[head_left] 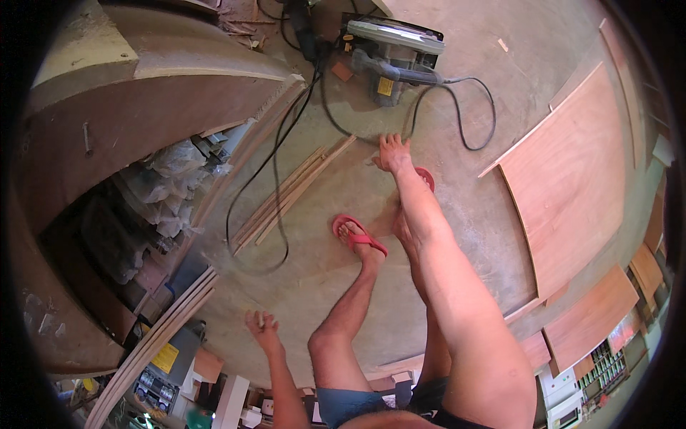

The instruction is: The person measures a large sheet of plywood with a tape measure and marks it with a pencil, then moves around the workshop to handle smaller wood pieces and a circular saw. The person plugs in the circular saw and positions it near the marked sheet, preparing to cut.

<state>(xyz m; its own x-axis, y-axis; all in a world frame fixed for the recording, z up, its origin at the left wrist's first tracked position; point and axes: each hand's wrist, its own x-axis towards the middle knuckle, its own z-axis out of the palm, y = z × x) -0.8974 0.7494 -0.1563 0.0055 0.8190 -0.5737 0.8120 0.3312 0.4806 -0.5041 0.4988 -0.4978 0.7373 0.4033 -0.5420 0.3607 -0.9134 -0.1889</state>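
Observation:
My right hand is stretched forward over the concrete floor with its fingers spread, and nothing shows in it. Just beyond its fingertips runs a black power cord; whether they touch I cannot tell. The cord leads to a power tool that looks like a circular saw, with a silver guard, lying on the floor ahead. At the lower left my left hand hangs with loosely bent fingers apart, holding nothing visible. Between the hands and the workbench lies a bundle of thin wooden strips.
A wooden workbench stands at the left, with plastic bags on its shelf. Long strips lean at the lower left. Plywood sheets lie at the right. My feet in red flip-flops stand mid-floor; cable loops lie nearby.

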